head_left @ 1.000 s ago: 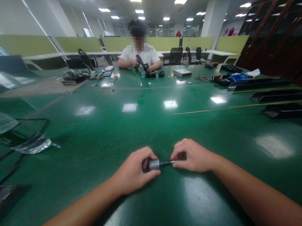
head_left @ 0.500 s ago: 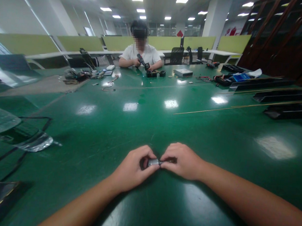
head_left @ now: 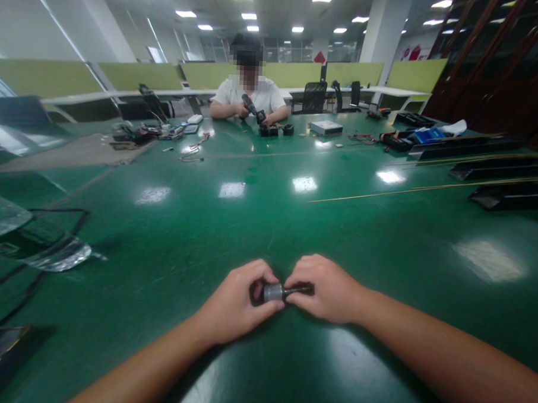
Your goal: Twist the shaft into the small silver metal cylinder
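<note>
A short grey metal cylinder (head_left: 273, 292) with a thin dark shaft (head_left: 301, 290) lies level just above or on the green table; whether it touches is hard to tell. Around the cylinder's left part, my left hand (head_left: 242, 301) is closed, thumb in front and fingers behind. Thumb and fingertips of my right hand (head_left: 325, 290) close about the shaft, close to where it leaves the cylinder. The shaft's free end points right under my palm. The cylinder's left end is partly hidden by my left hand.
A clear plastic bottle (head_left: 39, 239) lies at the left with a black cable. Thin rods (head_left: 362, 197) and black channels (head_left: 510, 194) reach in from the right. Across the table (head_left: 197, 216) a person (head_left: 249, 96) holds a power drill (head_left: 250, 105) near small black parts.
My right hand has slid left along the shaft, from its far end to near the cylinder. My left hand has kept its hold with little movement.
</note>
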Available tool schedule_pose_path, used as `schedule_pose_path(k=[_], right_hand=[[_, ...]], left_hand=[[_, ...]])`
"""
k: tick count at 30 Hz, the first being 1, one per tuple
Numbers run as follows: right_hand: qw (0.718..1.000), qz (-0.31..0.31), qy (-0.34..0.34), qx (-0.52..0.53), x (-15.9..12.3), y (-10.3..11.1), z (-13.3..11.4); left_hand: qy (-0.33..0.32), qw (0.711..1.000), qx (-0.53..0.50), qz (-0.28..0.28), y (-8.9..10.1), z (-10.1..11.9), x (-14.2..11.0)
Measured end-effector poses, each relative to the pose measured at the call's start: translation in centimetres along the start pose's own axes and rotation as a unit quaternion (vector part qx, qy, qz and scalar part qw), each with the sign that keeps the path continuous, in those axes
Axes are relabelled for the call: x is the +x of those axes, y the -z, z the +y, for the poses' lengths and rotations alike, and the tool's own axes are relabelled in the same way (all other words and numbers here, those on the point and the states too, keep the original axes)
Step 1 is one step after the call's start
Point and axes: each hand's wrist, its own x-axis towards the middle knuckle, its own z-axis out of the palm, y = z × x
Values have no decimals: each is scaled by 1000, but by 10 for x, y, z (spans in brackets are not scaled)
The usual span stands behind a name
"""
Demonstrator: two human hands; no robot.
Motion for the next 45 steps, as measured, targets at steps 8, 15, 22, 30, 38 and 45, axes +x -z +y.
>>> schedule_pose_path(k=[8, 15, 22, 30, 38, 45], right_hand=[[1000, -10, -5, 6, -2, 5, 2], [1000, -14, -10, 1, -4, 10, 4], [1000, -13, -7, 0, -6, 14, 6], [1000, -25, -9, 4, -7, 21, 10], [999, -43, -22, 12, -6, 28, 11], [998, -52, -28, 9, -7, 31, 13]], left_hand=[[-2, 1000, -6, -1, 0, -3, -1], [2, 1000, -13, -4, 0, -2, 0], [1, 1000, -15, -5, 1, -1, -1], [-3, 1000, -11, -6, 0, -2, -1], [3, 1000, -15, -14, 1, -1, -1], [4, 1000, -16, -16, 1, -2, -1]])
